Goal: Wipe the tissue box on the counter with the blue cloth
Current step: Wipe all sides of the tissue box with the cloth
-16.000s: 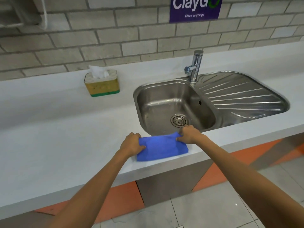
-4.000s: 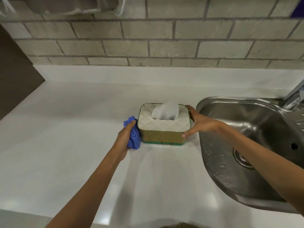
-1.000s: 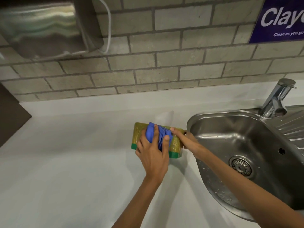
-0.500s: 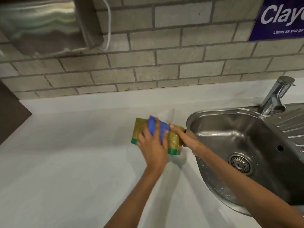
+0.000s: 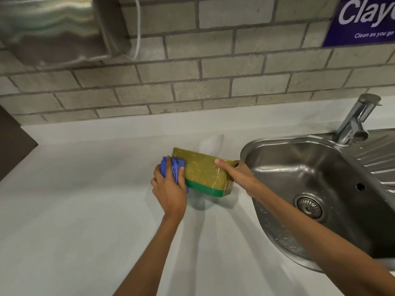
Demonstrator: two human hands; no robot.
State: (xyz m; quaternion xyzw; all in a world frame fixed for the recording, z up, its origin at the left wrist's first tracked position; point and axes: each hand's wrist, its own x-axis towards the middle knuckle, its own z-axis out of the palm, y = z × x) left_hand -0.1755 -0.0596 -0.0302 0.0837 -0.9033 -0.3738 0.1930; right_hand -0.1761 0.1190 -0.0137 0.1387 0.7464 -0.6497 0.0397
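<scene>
A person's left hand (image 5: 170, 190) is closing around a bunched blue cloth (image 5: 173, 168) and pressing it against the left end of the tissue box (image 5: 203, 174), fingers curled over the wad so that the fabric, not the palm, is meeting the surface. On the opposite end of the box, the right hand (image 5: 237, 174) is gripping the corner, thumb laid along the upper edge, apparently bracing the box against the push of the wiping. The box itself is being held tilted back, its yellow side and green base band turned toward the camera and its near edge seemingly raised off the white counter (image 5: 85, 210), a posture that is exposing the lower faces to the cloth. A pale tissue (image 5: 210, 143) is poking out behind the box, on its far side. Just to the right of the box, the stainless sink (image 5: 277, 163) is lying close, its rim nearly meeting the bracing wrist, with the tap (image 5: 355, 122) standing beyond it. Above and left of the box, a metal wall-mounted unit (image 5: 53, 28) is hanging on the brick wall (image 5: 213, 71); above and right, a blue sign (image 5: 363, 20) is reading "Clean as you go". The wiping appears well underway, with the left end now under the cloth.
</scene>
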